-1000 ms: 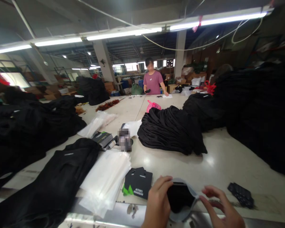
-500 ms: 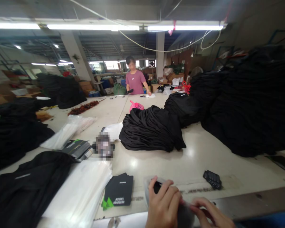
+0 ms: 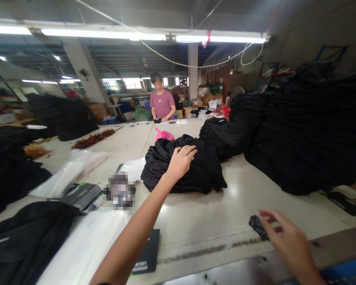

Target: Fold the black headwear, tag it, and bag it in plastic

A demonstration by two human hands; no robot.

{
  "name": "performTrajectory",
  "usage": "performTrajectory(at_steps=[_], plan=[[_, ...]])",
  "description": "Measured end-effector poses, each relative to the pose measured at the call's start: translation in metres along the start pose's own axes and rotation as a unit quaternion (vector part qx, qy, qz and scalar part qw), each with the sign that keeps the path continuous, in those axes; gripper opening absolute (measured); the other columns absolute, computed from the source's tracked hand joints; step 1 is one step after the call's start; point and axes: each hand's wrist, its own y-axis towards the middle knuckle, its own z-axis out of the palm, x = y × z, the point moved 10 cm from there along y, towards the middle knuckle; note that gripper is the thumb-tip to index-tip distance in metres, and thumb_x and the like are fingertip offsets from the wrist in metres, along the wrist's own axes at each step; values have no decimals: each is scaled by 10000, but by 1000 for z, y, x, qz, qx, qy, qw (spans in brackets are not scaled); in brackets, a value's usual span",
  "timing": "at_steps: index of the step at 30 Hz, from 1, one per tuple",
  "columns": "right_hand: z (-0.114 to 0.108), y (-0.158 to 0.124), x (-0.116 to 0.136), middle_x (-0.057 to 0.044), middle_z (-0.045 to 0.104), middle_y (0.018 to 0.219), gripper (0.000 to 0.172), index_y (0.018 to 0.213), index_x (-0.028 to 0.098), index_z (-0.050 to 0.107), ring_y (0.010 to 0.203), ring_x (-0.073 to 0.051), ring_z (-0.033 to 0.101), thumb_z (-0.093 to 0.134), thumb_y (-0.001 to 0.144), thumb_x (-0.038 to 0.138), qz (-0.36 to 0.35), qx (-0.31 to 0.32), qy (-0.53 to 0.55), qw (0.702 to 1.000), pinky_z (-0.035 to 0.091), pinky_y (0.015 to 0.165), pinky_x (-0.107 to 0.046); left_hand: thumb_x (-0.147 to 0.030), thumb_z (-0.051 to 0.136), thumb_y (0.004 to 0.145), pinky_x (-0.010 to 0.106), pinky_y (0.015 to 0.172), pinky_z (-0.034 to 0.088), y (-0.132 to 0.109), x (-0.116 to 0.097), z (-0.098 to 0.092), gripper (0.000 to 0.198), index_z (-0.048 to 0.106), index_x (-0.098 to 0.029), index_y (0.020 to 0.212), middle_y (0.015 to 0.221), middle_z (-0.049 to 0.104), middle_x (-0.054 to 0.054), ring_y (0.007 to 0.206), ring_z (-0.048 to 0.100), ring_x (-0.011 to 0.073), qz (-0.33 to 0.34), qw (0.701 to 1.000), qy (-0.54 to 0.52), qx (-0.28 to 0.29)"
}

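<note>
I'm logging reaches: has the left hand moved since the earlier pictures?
Yes: the left hand moved forward, from the table's near edge to the black fabric pile.

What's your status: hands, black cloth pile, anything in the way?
Left hand over the black cloth pile, contact unclear. Right hand by the small black pieces, grip unclear. Pink bag beyond the pile, not blocking.

Fluor. tubes (image 3: 103,34) overhead v. bright, blown out, haze nr top; ceiling (image 3: 166,14) dim. Daylight thru bkgd windows (image 3: 132,83). Glare spots on tabletop (image 3: 192,215). Black cloth heap (image 3: 206,168) at ctr: faint sheen on folds; dark stack (image 3: 308,138) on R underexposed, detail lost. Wide-angle stretch, soft blur twd edges. Pixelated patch (image 3: 120,190) L of ctr.
</note>
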Motion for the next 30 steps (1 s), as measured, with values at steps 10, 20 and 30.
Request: performTrajectory(at_steps=[10, 20, 30], plan=[[176, 101, -7, -132, 759, 1095, 467, 1161, 145, 739, 835, -258, 688, 575, 835, 436, -5, 96, 69, 993, 526, 842, -404, -184, 420, 1007, 374, 990, 369, 40, 54, 5, 291, 694, -175, 1104, 1079, 731, 96, 1045, 634, 226, 12, 993, 54, 104], [115, 104, -12, -118, 763, 1039, 466, 1060, 152, 767, 801, -238, 674, 553, 851, 508, 12, 26, 99, 995, 514, 773, -366, -100, 565, 814, 368, 944, 406, 55, 52, 6, 227, 748, -150, 938, 1092, 699, 106, 1100, 601, 266, 24, 991, 48, 120], [5, 22, -11, -82, 731, 1109, 316, 963, 207, 727, 1102, -265, 642, 556, 893, 463, 60, -56, 143, 986, 477, 953, -355, -102, 468, 983, 465, 1169, 275, -136, -79, -65, 252, 656, -206, 1115, 1042, 644, 53, 1116, 586, 197, 66, 995, -76, -1]])
